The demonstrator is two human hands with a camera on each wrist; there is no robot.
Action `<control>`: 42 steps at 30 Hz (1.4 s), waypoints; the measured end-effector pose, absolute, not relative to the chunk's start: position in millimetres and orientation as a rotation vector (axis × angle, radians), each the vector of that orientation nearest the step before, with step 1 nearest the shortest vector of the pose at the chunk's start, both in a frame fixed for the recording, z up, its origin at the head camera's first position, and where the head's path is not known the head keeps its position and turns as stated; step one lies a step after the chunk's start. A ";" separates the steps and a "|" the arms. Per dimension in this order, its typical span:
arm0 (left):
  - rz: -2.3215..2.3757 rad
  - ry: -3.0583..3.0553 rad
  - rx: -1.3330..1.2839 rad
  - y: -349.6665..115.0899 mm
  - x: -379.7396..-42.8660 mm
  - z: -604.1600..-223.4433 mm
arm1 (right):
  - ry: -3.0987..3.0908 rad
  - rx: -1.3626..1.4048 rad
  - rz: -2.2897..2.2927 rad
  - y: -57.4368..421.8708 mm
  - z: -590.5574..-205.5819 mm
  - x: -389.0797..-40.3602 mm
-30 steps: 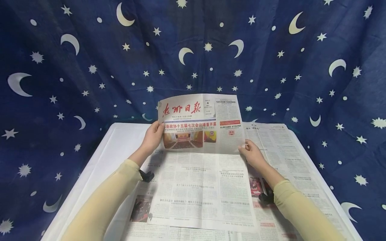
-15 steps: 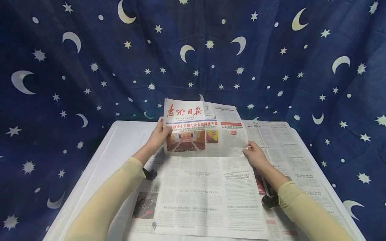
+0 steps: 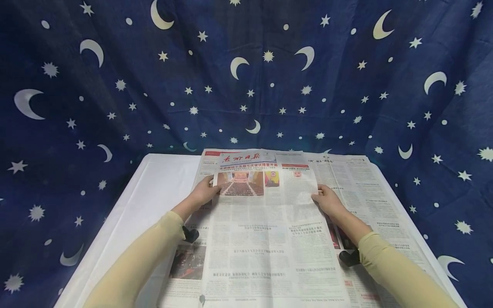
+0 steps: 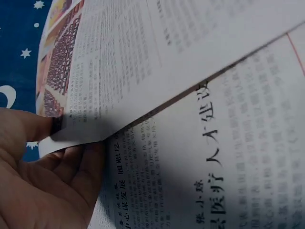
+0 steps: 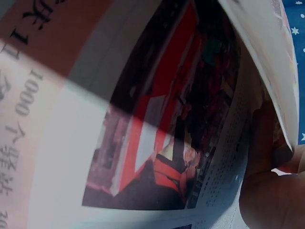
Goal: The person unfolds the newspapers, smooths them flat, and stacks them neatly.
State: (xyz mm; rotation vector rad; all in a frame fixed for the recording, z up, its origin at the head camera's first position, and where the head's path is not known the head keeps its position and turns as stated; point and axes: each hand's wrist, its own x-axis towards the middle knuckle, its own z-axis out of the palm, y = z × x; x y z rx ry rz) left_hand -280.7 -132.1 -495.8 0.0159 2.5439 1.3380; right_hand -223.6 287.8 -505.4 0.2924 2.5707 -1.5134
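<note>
A newspaper (image 3: 265,239) with a red masthead and colour photos on its upper part is held by both hands at its side edges. My left hand (image 3: 205,190) pinches the left edge; in the left wrist view the thumb lies on top of the sheet (image 4: 128,86) and the fingers curl beneath it. On the opposite edge my right hand (image 3: 328,200) pinches the paper, seen in the right wrist view with the edge (image 5: 269,71) rising between thumb and fingers. The top portion lies low toward the far side of the table.
Another newspaper (image 3: 362,201) is spread flat beneath the held one, with a dark photo (image 3: 188,262) at its left. Both lie on a white table (image 3: 154,188). A blue curtain (image 3: 246,85) with moons and stars hangs behind the table.
The newspaper's upper part, which stood raised, has sunk down onto the table's far side. Both hands have lowered with it, and the left hand has come nearer and slightly right.
</note>
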 end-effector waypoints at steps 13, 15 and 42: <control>1.070 2.732 0.109 -126.0 -285.4 -498.4 | 2.602 0.341 -1.361 291.5 -511.2 -227.7; 1.022 2.754 0.130 -125.0 -286.7 -499.3 | 2.598 0.340 -1.351 292.6 -510.6 -228.3; 0.706 2.906 0.367 -98.3 -276.3 -483.0 | 2.608 0.336 -1.301 293.6 -506.8 -230.0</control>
